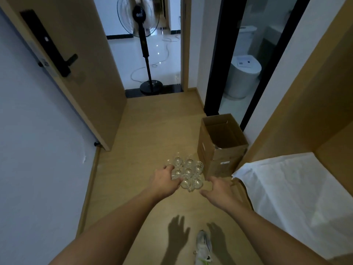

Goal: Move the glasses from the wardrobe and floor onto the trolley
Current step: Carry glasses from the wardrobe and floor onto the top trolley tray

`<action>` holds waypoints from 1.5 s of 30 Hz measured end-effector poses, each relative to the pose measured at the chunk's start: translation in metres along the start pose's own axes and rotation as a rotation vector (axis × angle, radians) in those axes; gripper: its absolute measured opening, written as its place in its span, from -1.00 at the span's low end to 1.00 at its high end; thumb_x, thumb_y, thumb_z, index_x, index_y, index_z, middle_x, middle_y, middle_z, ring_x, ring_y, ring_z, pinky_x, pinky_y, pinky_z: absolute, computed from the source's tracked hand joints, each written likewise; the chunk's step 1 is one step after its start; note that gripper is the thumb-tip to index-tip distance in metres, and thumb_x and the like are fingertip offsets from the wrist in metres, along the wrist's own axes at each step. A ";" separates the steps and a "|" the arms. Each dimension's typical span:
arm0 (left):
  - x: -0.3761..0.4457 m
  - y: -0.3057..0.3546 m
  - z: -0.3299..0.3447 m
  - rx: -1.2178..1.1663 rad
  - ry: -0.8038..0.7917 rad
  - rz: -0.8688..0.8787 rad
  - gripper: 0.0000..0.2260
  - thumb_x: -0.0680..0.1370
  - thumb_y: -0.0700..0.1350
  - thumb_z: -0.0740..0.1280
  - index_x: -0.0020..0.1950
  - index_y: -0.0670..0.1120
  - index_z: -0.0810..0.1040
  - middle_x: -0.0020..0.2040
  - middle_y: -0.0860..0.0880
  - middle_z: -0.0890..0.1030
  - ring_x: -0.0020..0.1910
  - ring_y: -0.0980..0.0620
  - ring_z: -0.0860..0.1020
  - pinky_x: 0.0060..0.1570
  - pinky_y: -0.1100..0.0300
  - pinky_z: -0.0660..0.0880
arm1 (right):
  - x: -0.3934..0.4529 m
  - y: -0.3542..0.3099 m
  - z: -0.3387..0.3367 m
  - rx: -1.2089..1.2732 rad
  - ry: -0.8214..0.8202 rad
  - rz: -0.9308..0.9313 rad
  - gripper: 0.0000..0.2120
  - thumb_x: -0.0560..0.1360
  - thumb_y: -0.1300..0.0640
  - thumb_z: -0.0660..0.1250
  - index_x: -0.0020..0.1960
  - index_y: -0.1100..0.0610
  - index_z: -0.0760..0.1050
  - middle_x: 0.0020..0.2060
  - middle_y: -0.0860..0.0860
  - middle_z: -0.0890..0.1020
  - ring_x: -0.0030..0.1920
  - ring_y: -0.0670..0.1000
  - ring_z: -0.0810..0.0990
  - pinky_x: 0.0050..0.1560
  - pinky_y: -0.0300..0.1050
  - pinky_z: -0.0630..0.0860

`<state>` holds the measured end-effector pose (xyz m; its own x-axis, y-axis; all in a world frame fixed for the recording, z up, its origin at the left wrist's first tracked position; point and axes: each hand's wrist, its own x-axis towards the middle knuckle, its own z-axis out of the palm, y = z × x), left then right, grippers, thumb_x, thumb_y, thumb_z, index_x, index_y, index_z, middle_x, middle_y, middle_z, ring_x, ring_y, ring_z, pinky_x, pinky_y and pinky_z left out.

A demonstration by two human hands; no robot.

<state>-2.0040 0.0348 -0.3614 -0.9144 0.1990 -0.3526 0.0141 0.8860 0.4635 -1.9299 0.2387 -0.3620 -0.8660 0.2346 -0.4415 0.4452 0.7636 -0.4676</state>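
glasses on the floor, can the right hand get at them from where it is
Probably yes: the right hand hovers open beside the glasses, with nothing between; the cardboard box stands behind.

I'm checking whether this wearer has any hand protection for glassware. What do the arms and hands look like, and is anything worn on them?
Both forearms are bare to the frame edge: no sleeves show. The left hand and right hand wear no gloves, and no watch, ring or wristband shows.
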 end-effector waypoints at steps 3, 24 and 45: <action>0.044 0.016 0.004 0.002 -0.028 -0.027 -0.43 0.53 0.21 0.34 0.47 -0.02 0.41 0.37 -0.10 0.49 0.33 -0.18 0.46 0.29 0.01 0.46 | 0.048 0.010 -0.010 -0.008 -0.042 0.019 -0.36 0.47 -0.23 0.40 0.47 0.00 0.41 0.36 0.07 0.52 0.38 0.15 0.45 0.32 0.05 0.46; 0.225 -0.010 0.139 -0.149 -0.195 -0.284 -0.48 0.56 0.19 0.36 0.44 -0.03 0.47 0.39 -0.10 0.52 0.38 -0.09 0.46 0.27 0.13 0.37 | 0.243 0.085 0.093 0.107 -0.325 0.240 -0.47 0.52 -0.14 0.41 0.40 0.08 0.46 0.29 0.12 0.57 0.32 0.14 0.50 0.32 -0.08 0.40; 0.423 -0.209 0.499 -0.245 -0.155 -0.161 -0.74 0.57 0.08 0.35 0.21 0.02 0.61 0.09 -0.02 0.68 0.10 -0.07 0.60 -0.04 0.17 0.39 | 0.503 0.237 0.430 0.427 -0.101 0.476 -0.55 0.48 -0.08 0.47 0.29 0.10 0.55 0.20 0.04 0.64 0.22 0.09 0.59 0.20 -0.09 0.46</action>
<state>-2.1920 0.1432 -1.0129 -0.8243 0.1423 -0.5480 -0.2409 0.7879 0.5668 -2.1620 0.2794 -1.0240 -0.5348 0.4148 -0.7361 0.8448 0.2788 -0.4567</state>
